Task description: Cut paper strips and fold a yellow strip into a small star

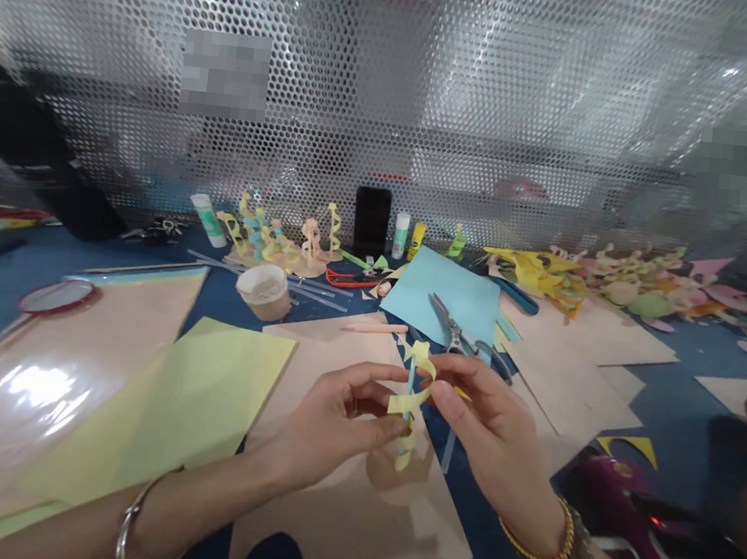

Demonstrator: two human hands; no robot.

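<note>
Between my hands stands a small paper craft: a yellow paper strip (pixel 409 402) curling round a thin blue paper stem (pixel 410 379), with a yellow paper star (pixel 417 352) at its top. Below it a round peach paper disc (pixel 383 474) lies on a peach sheet (pixel 347 526). My left hand (pixel 346 410) pinches the stem and strip low down from the left. From the right, the thumb and fingers of my right hand (pixel 492 425) close on the strip's upper curl. The fingertips partly hide the stem.
Scissors (pixel 452 323) lie on a blue sheet (pixel 413 284) beyond my hands. A white paper cup (pixel 263 293) stands left of centre, before several finished paper curls (pixel 275 238). A purple glue gun (pixel 648 522), its red light lit, lies at right. A person's hand shows at the right edge.
</note>
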